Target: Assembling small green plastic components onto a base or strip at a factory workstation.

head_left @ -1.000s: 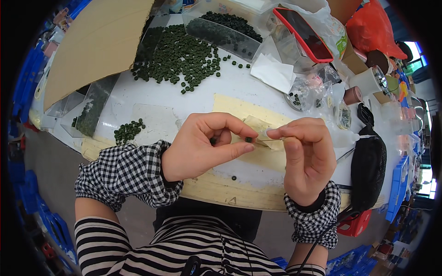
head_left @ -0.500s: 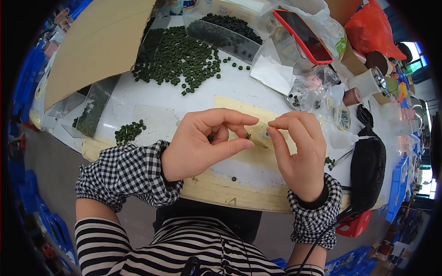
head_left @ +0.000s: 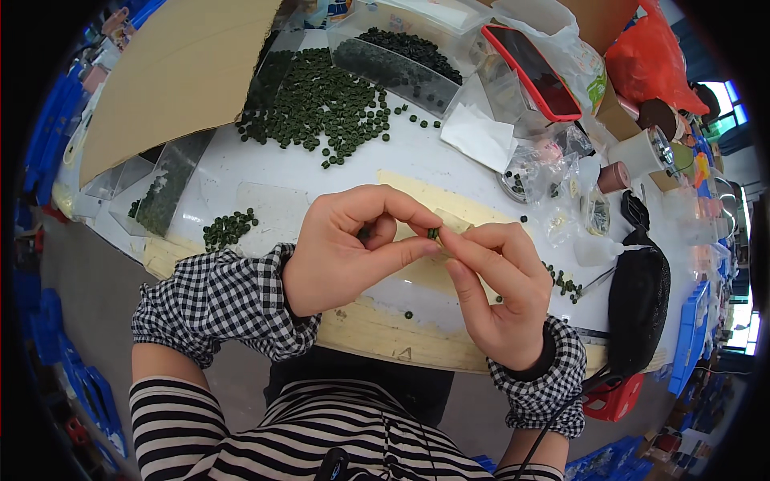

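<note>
Between the thumb and forefinger of my left hand (head_left: 349,240) is a small dark green ring-shaped piece (head_left: 433,233), held over the table. My right hand (head_left: 501,293) comes in from the right, its forefinger tip against that piece. The right thumb stands apart from the forefinger, and I make out nothing between them. Below both hands lies a pale yellow sheet (head_left: 401,183). A single green piece (head_left: 408,315) rests near the table's front edge. A small cluster of green pieces (head_left: 228,230) sits left of my left hand, another group (head_left: 564,282) right of my right hand.
A large heap of green pieces (head_left: 329,104) spreads at the back, beside a clear bin (head_left: 433,92) of dark pieces. Cardboard (head_left: 176,80) overhangs a tray at left. A red-cased phone (head_left: 533,72), white tissue (head_left: 479,135) and black pouch (head_left: 639,297) stand toward the right.
My right hand has moved left to meet the left one, its forefinger now touching the green piece. Its thumb and forefinger have spread. My left fingertips have closed on the piece.
</note>
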The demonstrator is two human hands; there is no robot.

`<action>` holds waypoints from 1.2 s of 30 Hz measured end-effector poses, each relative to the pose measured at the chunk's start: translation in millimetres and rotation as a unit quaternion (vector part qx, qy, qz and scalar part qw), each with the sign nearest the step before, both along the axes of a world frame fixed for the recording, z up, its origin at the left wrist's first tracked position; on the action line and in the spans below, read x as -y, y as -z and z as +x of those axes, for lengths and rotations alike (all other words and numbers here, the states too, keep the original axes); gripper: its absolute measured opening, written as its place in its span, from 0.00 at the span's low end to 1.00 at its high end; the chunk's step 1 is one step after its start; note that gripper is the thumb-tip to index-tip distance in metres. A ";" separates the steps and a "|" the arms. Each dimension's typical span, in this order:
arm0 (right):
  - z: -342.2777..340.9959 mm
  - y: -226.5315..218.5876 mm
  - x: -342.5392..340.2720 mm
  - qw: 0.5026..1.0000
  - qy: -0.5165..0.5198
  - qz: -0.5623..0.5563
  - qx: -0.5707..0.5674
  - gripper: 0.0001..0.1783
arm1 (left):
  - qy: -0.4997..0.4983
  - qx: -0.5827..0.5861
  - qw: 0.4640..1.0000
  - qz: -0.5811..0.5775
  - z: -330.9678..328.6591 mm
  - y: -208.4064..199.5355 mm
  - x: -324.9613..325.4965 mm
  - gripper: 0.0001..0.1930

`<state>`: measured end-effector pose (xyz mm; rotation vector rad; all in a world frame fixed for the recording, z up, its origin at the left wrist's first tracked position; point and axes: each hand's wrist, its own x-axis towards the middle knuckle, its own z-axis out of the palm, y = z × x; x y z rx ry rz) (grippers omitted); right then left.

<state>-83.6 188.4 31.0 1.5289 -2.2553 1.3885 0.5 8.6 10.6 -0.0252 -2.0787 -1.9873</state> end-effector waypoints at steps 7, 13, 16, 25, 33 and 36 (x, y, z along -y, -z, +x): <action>-0.9 3.1 -0.2 0.999 -0.005 -0.014 0.030 0.18 | -0.010 -0.044 0.997 -0.061 0.8 1.2 3.1 0.15; 0.9 2.8 -0.4 0.999 -0.007 -0.006 0.054 0.19 | -0.019 0.004 1.000 0.014 0.9 -0.6 0.5 0.12; 1.7 1.1 -0.5 0.998 -0.004 -0.002 0.057 0.19 | -0.010 0.044 0.998 0.050 1.8 -3.4 1.3 0.10; 1.2 4.2 -0.4 0.999 -0.008 -0.003 0.047 0.20 | -0.010 -0.017 1.000 0.006 0.5 2.7 2.6 0.09; 1.5 5.8 0.3 0.999 -0.016 -0.005 0.030 0.21 | -0.002 -0.020 1.000 0.019 2.0 5.6 3.3 0.09; 1.9 6.0 0.9 0.999 -0.019 -0.012 0.035 0.21 | -0.004 -0.023 1.000 0.014 1.2 4.5 3.3 0.09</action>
